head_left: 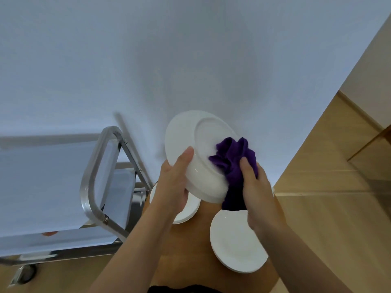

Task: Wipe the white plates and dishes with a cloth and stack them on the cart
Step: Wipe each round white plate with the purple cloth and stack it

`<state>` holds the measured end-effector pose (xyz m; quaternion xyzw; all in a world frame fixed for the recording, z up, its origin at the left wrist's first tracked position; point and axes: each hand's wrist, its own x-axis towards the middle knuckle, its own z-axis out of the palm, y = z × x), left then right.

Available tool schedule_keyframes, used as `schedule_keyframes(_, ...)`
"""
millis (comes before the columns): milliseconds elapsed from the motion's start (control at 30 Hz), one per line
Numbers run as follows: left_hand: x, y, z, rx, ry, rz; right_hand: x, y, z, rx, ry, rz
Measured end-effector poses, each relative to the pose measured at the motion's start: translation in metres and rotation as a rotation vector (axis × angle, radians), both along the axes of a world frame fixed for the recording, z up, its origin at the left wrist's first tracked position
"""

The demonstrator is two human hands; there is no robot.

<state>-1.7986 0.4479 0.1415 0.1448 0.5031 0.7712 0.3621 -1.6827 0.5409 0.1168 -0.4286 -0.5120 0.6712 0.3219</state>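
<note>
Right hand [257, 187] pressing purple cloth [232, 161] on plate [190, 144], left hand [172, 182] holding rim

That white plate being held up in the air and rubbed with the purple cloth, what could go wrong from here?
1. The plate is tilted and gripped at its rim by the left hand alone; the right hand pushing the purple cloth could lever it loose.
2. If dropped, it might land on the stacks of plates directly below on the wooden table.
3. The right stack sits near the table's edge, where a forearm could nudge it.
</note>
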Motion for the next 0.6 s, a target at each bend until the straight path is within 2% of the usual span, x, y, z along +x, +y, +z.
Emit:
schedule_keyframes(133,-0.001,-0.004,0.001,-0.025,0.11,-0.165,-0.008,0.029,0.018,0.302,-0.059,-0.072)
schedule_keyframes(233,0.006,0.004,-0.003,-0.045,0.191,-0.184,-0.026,0.024,0.026,0.603,-0.132,0.065)
schedule_keyframes(367,-0.007,0.01,-0.01,-0.043,0.106,-0.023,-0.036,0.0,0.024,0.682,-0.074,0.27)
schedule_keyframes(467,-0.016,0.006,-0.015,-0.058,0.049,0.038,-0.03,-0.009,0.012,0.75,-0.104,0.297)
schedule_keyframes(600,-0.037,-0.006,-0.023,-0.101,-0.011,0.092,-0.013,-0.012,-0.025,0.948,-0.364,0.294)
